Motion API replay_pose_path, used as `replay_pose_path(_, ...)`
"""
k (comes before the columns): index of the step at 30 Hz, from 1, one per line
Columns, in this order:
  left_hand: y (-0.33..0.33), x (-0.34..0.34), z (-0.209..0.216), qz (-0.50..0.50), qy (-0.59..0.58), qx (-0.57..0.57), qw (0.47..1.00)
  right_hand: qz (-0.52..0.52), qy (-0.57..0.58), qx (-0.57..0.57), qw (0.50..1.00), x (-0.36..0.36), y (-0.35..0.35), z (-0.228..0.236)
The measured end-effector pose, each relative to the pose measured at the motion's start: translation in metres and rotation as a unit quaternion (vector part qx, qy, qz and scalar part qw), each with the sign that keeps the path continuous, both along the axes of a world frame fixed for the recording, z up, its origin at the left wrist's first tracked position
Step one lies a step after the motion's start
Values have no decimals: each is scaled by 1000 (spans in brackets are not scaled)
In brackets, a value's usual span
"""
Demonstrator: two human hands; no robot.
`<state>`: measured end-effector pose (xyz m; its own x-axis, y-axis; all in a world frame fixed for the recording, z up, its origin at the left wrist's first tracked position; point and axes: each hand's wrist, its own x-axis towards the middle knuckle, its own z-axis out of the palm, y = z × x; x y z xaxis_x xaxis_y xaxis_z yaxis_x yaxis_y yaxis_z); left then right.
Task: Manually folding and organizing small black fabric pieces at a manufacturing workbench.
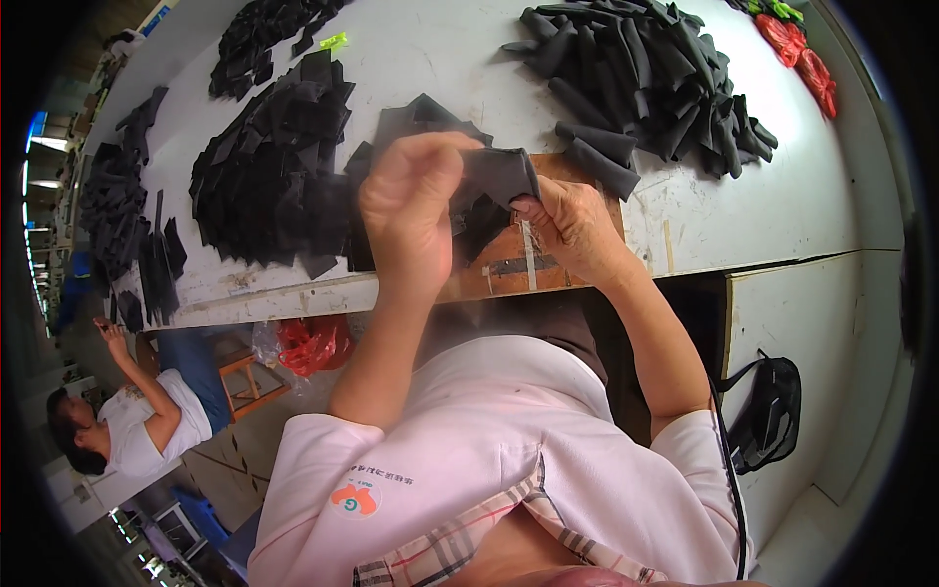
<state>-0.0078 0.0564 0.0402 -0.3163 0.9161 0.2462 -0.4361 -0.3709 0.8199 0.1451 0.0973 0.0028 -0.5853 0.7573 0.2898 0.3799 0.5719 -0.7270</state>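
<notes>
Between my two hands a small folded piece of black fabric [504, 174] is stretched above the table's front edge. My right hand [579, 230] is closed on its right end, with the thumb pressed against the cloth. At the left end is my left hand [411, 201], slightly blurred, its fingers closed on the fabric. Below the cloth lies a worn brown board [509, 259] with strips of tape. Behind my left hand is a small stack of black fabric pieces [430, 112], partly hidden by the hand.
A large heap of flat black pieces [274, 166] lies left; a heap of rolled or folded dark pieces [646, 78] lies right. More heaps stretch along the white table [430, 49]. A co-worker [161, 411] sits left. A red plastic bag [313, 344] sits below the table edge.
</notes>
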Motion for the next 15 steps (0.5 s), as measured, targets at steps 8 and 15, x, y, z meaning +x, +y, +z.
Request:
replay_pose_path(8, 6, -5, 19, -21, 253, 7, 967, -114, 167, -3, 979, -6, -18, 18)
replay_pose_path(15, -5, 2, 26, 85, 268, 30, 959, -72, 29, 162, 984, -3, -4, 24)
